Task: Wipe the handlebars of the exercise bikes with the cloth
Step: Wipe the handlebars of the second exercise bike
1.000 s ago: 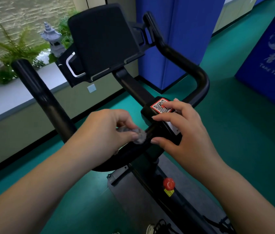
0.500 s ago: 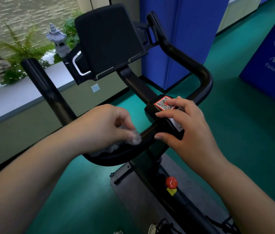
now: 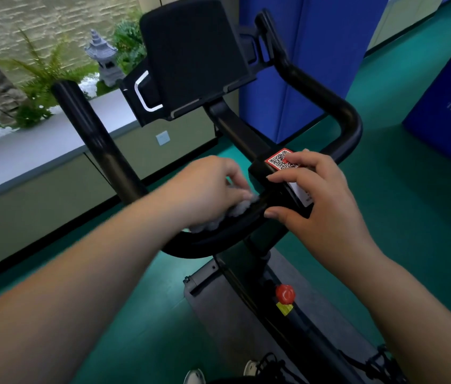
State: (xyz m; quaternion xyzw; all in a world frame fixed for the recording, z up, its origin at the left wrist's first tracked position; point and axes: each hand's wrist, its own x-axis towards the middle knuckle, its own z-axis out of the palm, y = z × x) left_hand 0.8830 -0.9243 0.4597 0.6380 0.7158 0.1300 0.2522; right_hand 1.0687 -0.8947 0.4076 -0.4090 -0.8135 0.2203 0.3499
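We see only a sliver of the cloth [image 3: 235, 210] — most of it is hidden beneath our left hand [image 3: 207, 189], whose blurred fingers curl round it and press it onto the near bar of the black handlebars [image 3: 218, 236]. Our right hand [image 3: 321, 195] grips the centre clamp [image 3: 263, 169], fingertips partly covering a QR sticker [image 3: 278, 159]. Our shoes [image 3: 195, 376] are cut off below.
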